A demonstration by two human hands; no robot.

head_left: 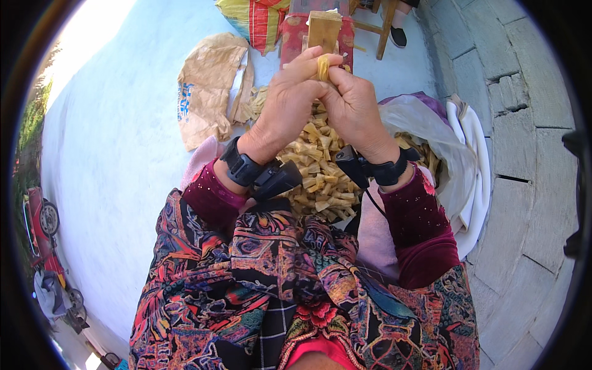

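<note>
Both hands meet in front of me over a heap of yellow-tan pieces. Between their fingertips is a small yellowish folded piece (324,68), glossy and looped at the top. My left hand (291,92) is closed on it from the left, its fingers bent across. My right hand (359,105) pinches it from the right, the thumb against it. Below lies the heap of similar short, folded, knotted-looking pieces (314,179); my wrists and forearms hide part of it. What the pieces are made of I cannot tell.
Ahead stands an upright wooden block (324,32) on a red-covered bench (297,37). A crumpled brown paper sack (206,86) lies left of the heap, a translucent plastic bag (447,139) right. A block wall (518,203) runs along the right. A red motorbike (42,225) stands far left.
</note>
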